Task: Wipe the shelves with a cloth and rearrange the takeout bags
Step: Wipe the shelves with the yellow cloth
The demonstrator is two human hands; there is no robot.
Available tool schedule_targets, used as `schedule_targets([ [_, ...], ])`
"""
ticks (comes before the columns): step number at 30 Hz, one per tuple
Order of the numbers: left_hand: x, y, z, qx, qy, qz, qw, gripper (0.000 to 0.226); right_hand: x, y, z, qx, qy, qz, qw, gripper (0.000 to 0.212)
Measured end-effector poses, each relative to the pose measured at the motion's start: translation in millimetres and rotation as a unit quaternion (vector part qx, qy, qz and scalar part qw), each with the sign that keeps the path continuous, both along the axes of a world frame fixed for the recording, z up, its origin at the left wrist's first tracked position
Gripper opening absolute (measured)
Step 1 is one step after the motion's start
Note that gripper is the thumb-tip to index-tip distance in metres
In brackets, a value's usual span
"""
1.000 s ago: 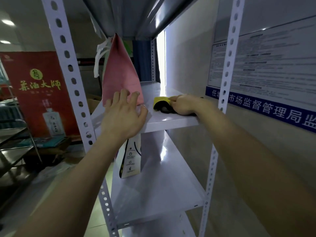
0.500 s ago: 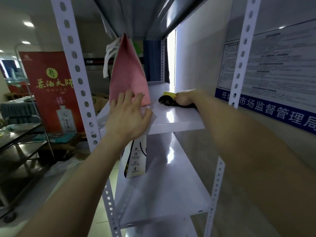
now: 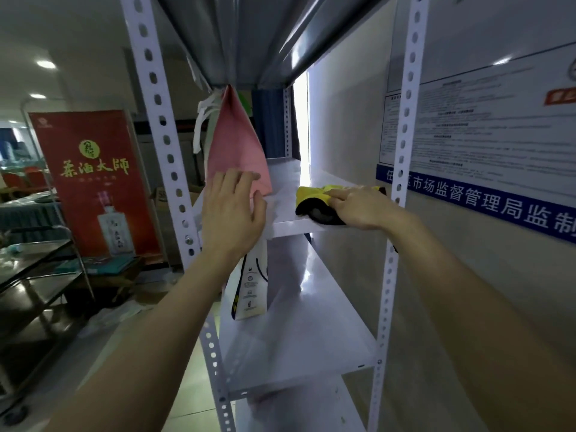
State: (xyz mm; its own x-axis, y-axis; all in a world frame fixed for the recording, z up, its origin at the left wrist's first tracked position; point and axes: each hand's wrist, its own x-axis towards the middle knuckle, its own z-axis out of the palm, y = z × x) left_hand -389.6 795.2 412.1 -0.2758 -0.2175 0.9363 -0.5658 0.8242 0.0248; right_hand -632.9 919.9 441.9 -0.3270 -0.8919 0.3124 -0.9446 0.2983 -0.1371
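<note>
A pink takeout bag [image 3: 236, 151] with white handles stands upright at the left of the upper white shelf [image 3: 290, 227]. My left hand [image 3: 232, 213] rests flat against the bag's lower front, fingers spread. To the right, a yellow and black cloth [image 3: 314, 201] lies on the same shelf near its front edge. My right hand [image 3: 358, 207] presses down on the cloth. On the lower shelf [image 3: 299, 332] a white printed takeout bag [image 3: 249, 291] stands upright at the left.
White perforated posts [image 3: 162, 132] frame the rack, and another shelf hangs close overhead. A wall with posted notices [image 3: 486, 120] runs along the right. Left of the rack are a red banner [image 3: 99, 182] and a dark metal cart [image 3: 34, 275].
My right hand has drawn the cloth from deeper on the shelf back toward the front edge. My left hand stays against the pink bag. The camera has shifted slightly.
</note>
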Motion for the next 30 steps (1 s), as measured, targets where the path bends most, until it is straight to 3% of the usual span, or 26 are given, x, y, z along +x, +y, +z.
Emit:
schedule_targets([
  [2, 24.4, 3.1, -16.2, -0.038, 0.093, 0.000, 0.995, 0.035, 9.6, 2.2, -3.2, -0.017, 0.002, 0.010, 1.000, 0.050],
  [5, 66.4, 7.2, -54.4, 0.000, 0.198, 0.031, 0.980, 0.052, 36.6, -2.3, -7.6, -0.031, 0.003, 0.035, 0.999, 0.050],
  [9, 97.5, 9.8, -103.0, 0.251, 0.154, -0.043, 0.955, 0.094, 93.7, -30.6, -7.9, -0.036, 0.007, 0.081, 0.996, 0.049],
  [11, 103.2, 9.5, -120.1, 0.318, 0.106, -0.084, 0.938, 0.094, 122.6, -50.1, -6.7, -0.026, 0.018, 0.102, 0.994, 0.047],
  [15, 106.7, -6.5, -141.2, 0.310, -0.006, -0.092, 0.946, 0.108, 160.8, -73.3, -3.6, -0.019, 0.024, 0.147, 0.989, 0.050],
  [21, 107.0, -9.5, -143.6, 0.298, -0.010, -0.097, 0.950, 0.110, 154.8, -62.5, -1.7, -0.017, -0.003, 0.155, 0.988, 0.038],
  [24, 108.5, -10.5, -145.3, 0.285, -0.005, -0.102, 0.953, 0.108, 138.8, -52.4, -0.4, -0.011, -0.028, 0.133, 0.991, 0.032],
  [30, 108.9, -8.3, -143.8, 0.291, 0.010, -0.108, 0.950, 0.113, 61.3, -6.7, 3.6, -0.008, -0.046, 0.001, 0.999, 0.050],
])
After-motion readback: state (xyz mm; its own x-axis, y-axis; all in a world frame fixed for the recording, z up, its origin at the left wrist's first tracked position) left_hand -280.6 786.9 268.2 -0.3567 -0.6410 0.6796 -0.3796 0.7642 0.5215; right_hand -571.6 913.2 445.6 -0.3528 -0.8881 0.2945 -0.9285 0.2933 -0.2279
